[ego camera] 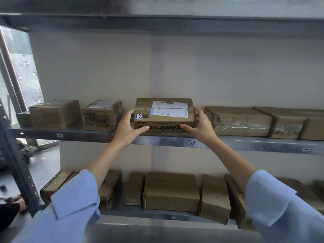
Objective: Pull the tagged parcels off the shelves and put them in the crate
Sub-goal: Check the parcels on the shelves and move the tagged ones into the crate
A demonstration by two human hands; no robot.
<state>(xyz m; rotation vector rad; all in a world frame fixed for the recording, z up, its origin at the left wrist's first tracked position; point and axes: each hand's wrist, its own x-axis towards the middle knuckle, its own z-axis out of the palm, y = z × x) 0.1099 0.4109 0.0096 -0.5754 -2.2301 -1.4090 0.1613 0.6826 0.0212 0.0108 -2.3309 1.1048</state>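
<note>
Left grip (127,127) and right grip (201,126) clasp the brown, white-labelled cardboard parcel (164,111) between them. It seems not yet clear of the grey metal shelf (98,135). No crate shows.

The white shipping label (169,109) on the brown cardboard parcel (144,104) has unreadably small print; the rightmost brown cardboard box (314,128) runs off frame.

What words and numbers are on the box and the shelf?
"simir": bold print on the parcel front, partly hidden.
Shipping label: too small to read.
Handwritten corner tag: unclear.
Shelf edge sticker: blurred.
</note>
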